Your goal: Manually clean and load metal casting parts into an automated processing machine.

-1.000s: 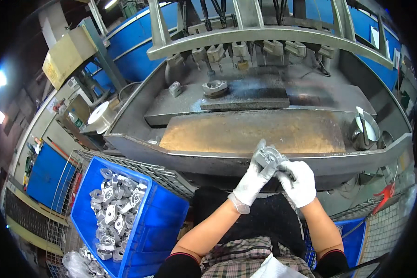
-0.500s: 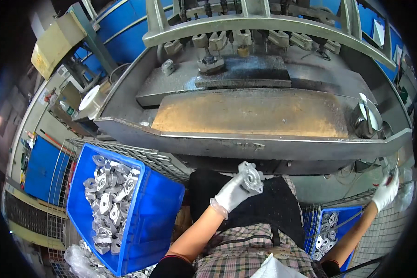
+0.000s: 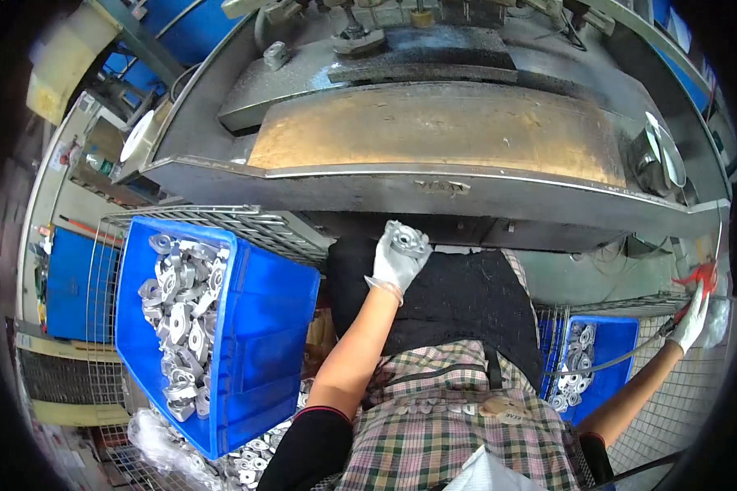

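A grey metal casting [image 3: 405,240], with a round ringed opening and lobed ends, sits near the middle of the scene, in front of a steel trough [image 3: 368,192]. The white-gloved left hand [image 3: 395,268] holds it from beneath and the near side, fingers curled around it; this grip seems to leave the ringed face turned up and exposed. The left forearm slants in from the near edge, elbow bent, over a black apron [image 3: 438,299]. The right arm reaches far out to the right, where the gloved right hand [image 3: 691,321] meets a red-handled tool [image 3: 701,279]; whether the fingers close on it cannot be told. The tool appears to hang there to be within arm's reach. A large blue bin [image 3: 269,327] of similar castings tilts at the left, perhaps for easier picking; a smaller blue crate [image 3: 620,334] with more stands at the right.
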Tool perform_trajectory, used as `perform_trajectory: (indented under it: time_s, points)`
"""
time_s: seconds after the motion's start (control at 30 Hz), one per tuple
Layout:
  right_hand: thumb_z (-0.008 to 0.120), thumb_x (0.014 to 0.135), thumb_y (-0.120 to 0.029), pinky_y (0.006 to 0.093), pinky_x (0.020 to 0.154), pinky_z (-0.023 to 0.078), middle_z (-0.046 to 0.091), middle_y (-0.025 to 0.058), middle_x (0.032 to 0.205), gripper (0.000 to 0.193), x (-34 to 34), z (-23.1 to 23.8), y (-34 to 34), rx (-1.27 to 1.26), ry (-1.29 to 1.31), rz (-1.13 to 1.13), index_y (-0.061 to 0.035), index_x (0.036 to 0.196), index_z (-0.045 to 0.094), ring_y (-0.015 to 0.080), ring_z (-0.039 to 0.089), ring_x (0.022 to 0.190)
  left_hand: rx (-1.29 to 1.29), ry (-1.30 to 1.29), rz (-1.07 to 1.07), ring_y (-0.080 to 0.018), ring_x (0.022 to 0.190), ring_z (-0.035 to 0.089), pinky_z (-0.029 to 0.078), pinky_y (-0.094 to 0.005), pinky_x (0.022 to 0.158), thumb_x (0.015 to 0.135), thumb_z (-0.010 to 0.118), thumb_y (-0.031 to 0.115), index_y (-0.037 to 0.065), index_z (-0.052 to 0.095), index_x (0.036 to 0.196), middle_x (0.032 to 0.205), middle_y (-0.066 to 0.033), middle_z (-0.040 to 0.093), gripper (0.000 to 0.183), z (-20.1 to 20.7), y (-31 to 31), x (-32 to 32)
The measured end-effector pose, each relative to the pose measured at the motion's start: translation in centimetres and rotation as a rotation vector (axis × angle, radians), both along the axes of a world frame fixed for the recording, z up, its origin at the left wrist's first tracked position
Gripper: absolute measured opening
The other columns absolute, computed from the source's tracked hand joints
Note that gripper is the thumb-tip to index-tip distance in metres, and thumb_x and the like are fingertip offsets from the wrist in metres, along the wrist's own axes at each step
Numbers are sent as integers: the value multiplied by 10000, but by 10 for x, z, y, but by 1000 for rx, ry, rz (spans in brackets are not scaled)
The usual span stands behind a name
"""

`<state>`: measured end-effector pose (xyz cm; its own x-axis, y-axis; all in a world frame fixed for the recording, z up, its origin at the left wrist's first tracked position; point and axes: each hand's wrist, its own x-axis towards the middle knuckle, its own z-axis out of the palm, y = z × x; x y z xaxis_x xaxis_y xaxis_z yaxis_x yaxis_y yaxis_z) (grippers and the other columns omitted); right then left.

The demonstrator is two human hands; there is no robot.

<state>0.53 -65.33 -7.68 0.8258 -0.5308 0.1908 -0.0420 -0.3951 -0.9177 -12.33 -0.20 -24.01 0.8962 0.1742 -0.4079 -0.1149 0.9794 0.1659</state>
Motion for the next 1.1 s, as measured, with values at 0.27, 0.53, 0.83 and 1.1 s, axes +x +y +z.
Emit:
perform_trajectory:
  time_s: [0.27,0.53,0.83,1.1]
  points:
    - [590,912,-365,253,573,434,621,-6,793,326,-64,50,281,-34,570,950,-73,1044,646,87,510,633,42,228,105,-323,861,596,458,-497,875,921,531,541,251,609,898,869,-30,628,301,-44,6,13]
    - [456,914,-562,449,890,467,664,200,1068,532,-53,-36,409,-751,745,1274,-96,1137,583,404,609,1026,88,256,87,-297,854,597,449,-488,872,927,503,557,272,598,901,852,-6,621,301,-55,5,21]
    - [460,925,-514,417,745,506,686,149,886,477,-42,-49,438,-744,804,1350,-76,1072,583,307,669,753,77,278,64,-282,824,598,442,-452,805,925,501,544,254,611,843,799,-2,631,321,-45,3,21]
    - [466,926,-503,399,695,507,678,129,797,465,-43,-51,445,-776,751,1373,-66,1034,583,269,665,672,52,206,68,-266,769,575,458,-398,718,934,492,515,227,608,834,771,-2,618,325,-44,5,20]
